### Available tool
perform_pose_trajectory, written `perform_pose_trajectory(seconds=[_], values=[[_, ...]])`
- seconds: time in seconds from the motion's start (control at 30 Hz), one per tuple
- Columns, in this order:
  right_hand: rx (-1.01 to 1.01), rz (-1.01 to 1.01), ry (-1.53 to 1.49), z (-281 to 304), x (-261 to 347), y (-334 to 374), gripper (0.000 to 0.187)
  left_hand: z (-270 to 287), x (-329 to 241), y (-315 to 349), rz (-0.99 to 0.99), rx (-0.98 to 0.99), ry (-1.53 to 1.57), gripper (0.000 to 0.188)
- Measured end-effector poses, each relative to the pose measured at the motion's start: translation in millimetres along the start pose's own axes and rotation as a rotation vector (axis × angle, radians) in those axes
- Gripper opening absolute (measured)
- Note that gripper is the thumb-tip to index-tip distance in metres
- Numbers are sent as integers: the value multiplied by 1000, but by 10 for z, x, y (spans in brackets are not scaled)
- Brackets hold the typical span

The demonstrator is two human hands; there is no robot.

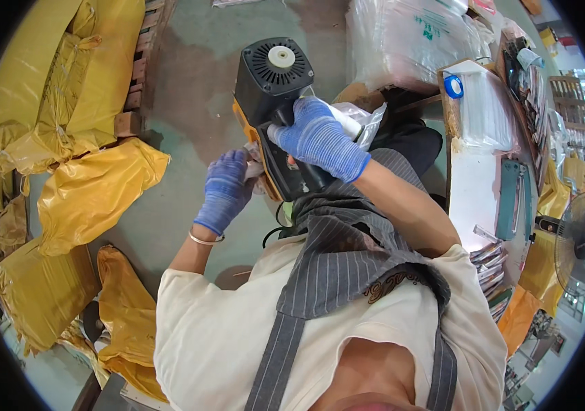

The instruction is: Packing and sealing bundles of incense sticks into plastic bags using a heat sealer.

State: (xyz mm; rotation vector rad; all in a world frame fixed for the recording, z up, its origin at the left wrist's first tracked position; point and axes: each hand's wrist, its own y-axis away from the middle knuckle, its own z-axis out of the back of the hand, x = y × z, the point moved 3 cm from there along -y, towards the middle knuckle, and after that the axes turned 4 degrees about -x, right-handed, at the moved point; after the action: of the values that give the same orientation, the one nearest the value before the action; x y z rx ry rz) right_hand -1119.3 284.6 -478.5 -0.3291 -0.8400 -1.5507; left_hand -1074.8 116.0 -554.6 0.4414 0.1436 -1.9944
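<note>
My right hand (323,137), in a blue knit glove, is wrapped round the handle of a black and yellow portable bag-sewing machine (275,75). A vented motor cover with a pale round knob faces up, and a white thread cone (348,123) sits beside my right wrist. My left hand (224,188), gloved the same way, is at the machine's left side, its fingers closed on a crumpled pale plastic bag edge (254,168). Most of that bag is hidden by the machine and my hand. The machine hangs just in front of my striped apron (333,267).
Yellow-wrapped bundles (39,89) and a loose yellow sack (100,188) lie to the left, beside a wooden pallet (131,103). Clear plastic-wrapped stacks (415,41) stand at the far right. A worktable with a tape roll (453,86) and a fan (580,243) are on the right.
</note>
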Motion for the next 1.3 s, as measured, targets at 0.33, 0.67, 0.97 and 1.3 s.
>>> perform_pose_trajectory(seconds=[0.33, 0.67, 0.97, 1.3], values=[[176, 75, -183, -399, 454, -119, 27, -1075, 772, 387, 608, -449, 2096, 52], [141, -284, -1247, -215, 300, -116, 15, -2084, 761, 515, -199, -208, 2340, 45], [9, 40, -350, 1572, -927, -223, 25, -1378, 722, 199, 886, -509, 1519, 33], [-351, -111, 279, 508, -4207, -1428, 30, -971, -554, -166, 1061, -704, 640, 57]])
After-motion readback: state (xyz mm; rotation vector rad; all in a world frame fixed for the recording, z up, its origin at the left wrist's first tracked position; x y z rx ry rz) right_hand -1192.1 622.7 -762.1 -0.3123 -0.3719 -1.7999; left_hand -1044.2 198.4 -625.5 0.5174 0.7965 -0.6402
